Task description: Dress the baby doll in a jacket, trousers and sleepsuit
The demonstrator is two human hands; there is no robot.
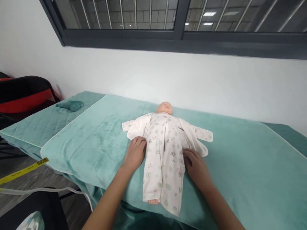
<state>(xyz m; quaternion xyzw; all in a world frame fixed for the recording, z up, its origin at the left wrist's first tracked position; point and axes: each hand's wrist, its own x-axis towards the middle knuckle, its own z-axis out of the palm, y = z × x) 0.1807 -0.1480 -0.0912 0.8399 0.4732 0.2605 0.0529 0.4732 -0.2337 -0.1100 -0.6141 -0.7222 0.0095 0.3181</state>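
A baby doll (165, 108) lies on its back on the bed, its head toward the wall. It is dressed in a white baby gown (165, 153) printed with small animals and leaves, both sleeves spread outward. One foot (153, 201) shows below the hem. My left hand (136, 152) is at the gown's left side, fingers bent together against its edge, thumb hidden. On the opposite side, my right hand (197, 167) has curled fingers at the gown's edge, below the flared white flap. The gown's front panels overlap down the middle, the right one reaching lower.
A green velvety cover (240, 166) spreads over the bed, with a quilted section and face hole (70, 106) at the left. Black and red chairs (26, 95) stand beyond. At lower left are a dark seat (35, 207), a pale cable (48, 189) and a yellow strap (24, 171).
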